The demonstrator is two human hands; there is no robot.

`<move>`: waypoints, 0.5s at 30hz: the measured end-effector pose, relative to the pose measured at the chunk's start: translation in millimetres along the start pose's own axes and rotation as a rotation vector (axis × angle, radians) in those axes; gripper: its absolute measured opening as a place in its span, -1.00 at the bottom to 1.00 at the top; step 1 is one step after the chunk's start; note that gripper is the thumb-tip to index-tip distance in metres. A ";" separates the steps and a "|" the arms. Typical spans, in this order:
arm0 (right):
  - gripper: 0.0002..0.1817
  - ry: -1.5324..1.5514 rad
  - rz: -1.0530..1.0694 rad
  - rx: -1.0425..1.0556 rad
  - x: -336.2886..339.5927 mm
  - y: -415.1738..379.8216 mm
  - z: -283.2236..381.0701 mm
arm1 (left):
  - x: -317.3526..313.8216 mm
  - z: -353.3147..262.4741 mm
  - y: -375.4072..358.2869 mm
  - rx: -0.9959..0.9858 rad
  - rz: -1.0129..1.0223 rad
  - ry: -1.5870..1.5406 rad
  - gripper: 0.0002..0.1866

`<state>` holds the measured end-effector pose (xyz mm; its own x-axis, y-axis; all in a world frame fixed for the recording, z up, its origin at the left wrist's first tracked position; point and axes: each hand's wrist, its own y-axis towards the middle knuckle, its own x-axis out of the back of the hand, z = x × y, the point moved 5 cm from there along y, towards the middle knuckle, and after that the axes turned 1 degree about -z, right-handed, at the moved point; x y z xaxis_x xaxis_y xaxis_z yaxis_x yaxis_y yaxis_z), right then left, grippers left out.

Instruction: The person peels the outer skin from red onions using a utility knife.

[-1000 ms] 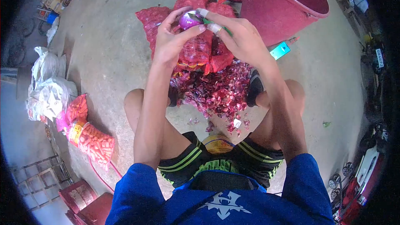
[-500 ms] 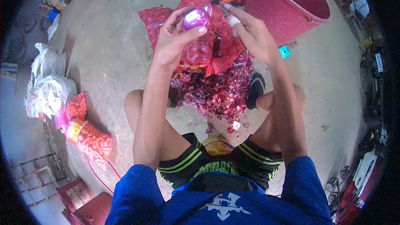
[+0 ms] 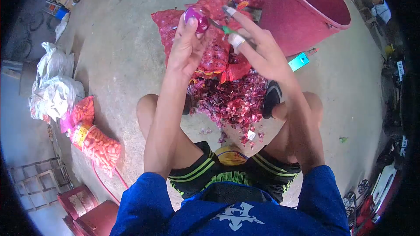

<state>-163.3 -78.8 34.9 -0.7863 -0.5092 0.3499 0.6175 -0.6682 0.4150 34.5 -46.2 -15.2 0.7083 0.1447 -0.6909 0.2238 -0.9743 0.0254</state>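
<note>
A shiny purple-red onion (image 3: 197, 18) is gripped in my left hand (image 3: 183, 52), raised over the red net sacks, with the thumb across its near side. Close to its right, my right hand (image 3: 267, 57) is closed on a small knife (image 3: 226, 30) with a green handle. The blade points left toward the onion, and my index finger stretches out above it. White wraps cover parts of my right thumb and index finger. Beneath both hands lie red net sacks of onions (image 3: 214, 54), with a heap of onion skins (image 3: 232, 107) spread between my feet.
A large red tub (image 3: 286, 26) stands at the upper right, with a lit phone (image 3: 299, 61) on the floor beside it. White sacks (image 3: 57, 78) and a bag of carrots (image 3: 101, 145) lie on the left. Vehicles with number plates line the right edge.
My left hand has turned the onion and brought it slightly left. My right hand has shifted a little downward with the knife, its index finger now stretched out. The whole view has shifted slightly.
</note>
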 end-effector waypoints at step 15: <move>-0.22 -0.238 -0.203 0.027 -20.7 -2.8 3.1 | -4.1 7.1 3.4 0.055 0.009 -0.275 -0.44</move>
<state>-148.7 -64.7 29.2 -0.8682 -0.2232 0.4431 0.4510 -0.7272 0.5174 27.6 -51.4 -17.4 0.4998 0.0910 -0.8613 0.1767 -0.9843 -0.0015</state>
